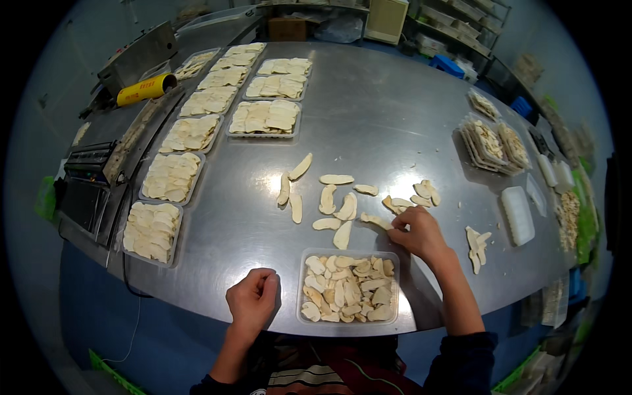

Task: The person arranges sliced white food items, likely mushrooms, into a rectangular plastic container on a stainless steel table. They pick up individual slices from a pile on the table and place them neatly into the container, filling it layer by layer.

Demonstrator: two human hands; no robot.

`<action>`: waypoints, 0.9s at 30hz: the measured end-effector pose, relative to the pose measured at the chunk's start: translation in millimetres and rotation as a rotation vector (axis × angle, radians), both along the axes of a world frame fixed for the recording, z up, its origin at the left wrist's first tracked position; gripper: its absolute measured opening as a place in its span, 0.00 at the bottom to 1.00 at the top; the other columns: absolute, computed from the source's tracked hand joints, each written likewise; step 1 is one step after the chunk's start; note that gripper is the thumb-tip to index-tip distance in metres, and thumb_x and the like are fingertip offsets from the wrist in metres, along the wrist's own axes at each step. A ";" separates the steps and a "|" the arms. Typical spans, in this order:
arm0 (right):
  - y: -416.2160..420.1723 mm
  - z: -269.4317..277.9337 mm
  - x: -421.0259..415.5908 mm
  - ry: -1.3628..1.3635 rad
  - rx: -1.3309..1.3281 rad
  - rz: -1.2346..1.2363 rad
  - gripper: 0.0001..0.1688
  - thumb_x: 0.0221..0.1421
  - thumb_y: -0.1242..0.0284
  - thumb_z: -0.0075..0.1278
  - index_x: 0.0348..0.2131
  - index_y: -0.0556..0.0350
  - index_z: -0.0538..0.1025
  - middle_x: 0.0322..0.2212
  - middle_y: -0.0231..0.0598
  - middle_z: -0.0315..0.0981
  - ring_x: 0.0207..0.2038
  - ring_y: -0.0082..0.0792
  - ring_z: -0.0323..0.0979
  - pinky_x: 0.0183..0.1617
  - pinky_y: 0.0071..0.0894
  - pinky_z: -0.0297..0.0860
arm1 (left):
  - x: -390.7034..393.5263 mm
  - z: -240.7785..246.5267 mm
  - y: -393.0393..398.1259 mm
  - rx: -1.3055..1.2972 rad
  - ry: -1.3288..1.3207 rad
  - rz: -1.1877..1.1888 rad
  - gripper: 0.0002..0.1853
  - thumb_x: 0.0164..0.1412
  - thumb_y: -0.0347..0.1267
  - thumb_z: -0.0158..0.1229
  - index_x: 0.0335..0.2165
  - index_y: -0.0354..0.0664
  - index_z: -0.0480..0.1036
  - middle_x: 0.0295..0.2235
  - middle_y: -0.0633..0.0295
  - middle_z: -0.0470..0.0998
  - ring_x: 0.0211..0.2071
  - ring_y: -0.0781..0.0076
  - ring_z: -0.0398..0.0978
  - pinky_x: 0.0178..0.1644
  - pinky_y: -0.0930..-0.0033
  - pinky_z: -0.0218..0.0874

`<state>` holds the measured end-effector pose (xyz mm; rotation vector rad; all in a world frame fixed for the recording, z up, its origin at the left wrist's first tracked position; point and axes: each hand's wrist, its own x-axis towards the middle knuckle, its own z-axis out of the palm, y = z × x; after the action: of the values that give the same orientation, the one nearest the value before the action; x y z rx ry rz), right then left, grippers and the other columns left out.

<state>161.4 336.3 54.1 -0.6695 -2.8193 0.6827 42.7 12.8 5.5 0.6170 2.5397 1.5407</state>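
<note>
Pale mushroom slices fill a clear plastic tray [299,286] at the near edge of the steel table. The slices inside it [350,291] lie unevenly. My right hand [419,234] is beyond the tray's right side, fingers pinched at the end of a long mushroom slice [376,220]. A small group of slices [427,192] lies just past its fingertips. Left of the tray, my left hand [253,298] rests by the table edge with its fingers curled, and nothing shows in it. Loose slices [327,199] are spread on the metal beyond the tray.
Filled trays [170,177] stand in rows along the left, beside a black-topped machine [89,197] and a yellow roll [143,90]. At right are stacked filled trays [489,143], an upside-down white tray [518,216] and a small slice pile [476,247].
</note>
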 end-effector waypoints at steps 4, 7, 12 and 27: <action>8.9 -6.9 -35.2 0.130 0.076 -0.023 0.09 0.42 0.72 0.56 0.27 0.58 0.78 0.29 0.46 0.73 0.36 0.46 0.69 0.41 0.40 0.69 | -2.5 -0.6 1.7 -0.004 0.027 -0.065 0.05 0.56 0.27 0.58 0.31 0.34 0.76 0.17 0.68 0.74 0.18 0.87 0.68 0.23 0.82 0.61; 22.6 -18.9 -62.9 0.167 0.179 -0.044 0.11 0.42 0.71 0.56 0.30 0.58 0.78 0.33 0.49 0.73 0.40 0.47 0.68 0.44 0.42 0.68 | -0.6 4.4 4.8 0.031 0.014 -0.052 0.05 0.55 0.27 0.58 0.30 0.36 0.76 0.16 0.67 0.74 0.17 0.85 0.68 0.23 0.80 0.61; 23.7 -7.7 -73.4 -0.020 0.053 -0.078 0.12 0.42 0.71 0.56 0.30 0.60 0.78 0.28 0.48 0.74 0.34 0.44 0.71 0.40 0.38 0.69 | -0.2 3.6 3.3 0.028 0.052 -0.035 0.04 0.54 0.28 0.59 0.28 0.39 0.76 0.15 0.64 0.73 0.15 0.81 0.70 0.22 0.77 0.62; -110.0 29.0 -49.3 0.036 -1.162 0.114 0.14 0.55 0.67 0.51 0.34 0.62 0.75 0.26 0.37 0.76 0.28 0.24 0.73 0.32 0.21 0.68 | -22.6 39.6 36.3 0.435 -0.553 -0.222 0.08 0.63 0.31 0.53 0.32 0.36 0.72 0.23 0.73 0.71 0.23 0.88 0.64 0.28 0.83 0.56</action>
<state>112.1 226.3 83.0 -0.5763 -2.1836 2.3270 20.2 49.1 45.1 0.4124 1.6969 1.8688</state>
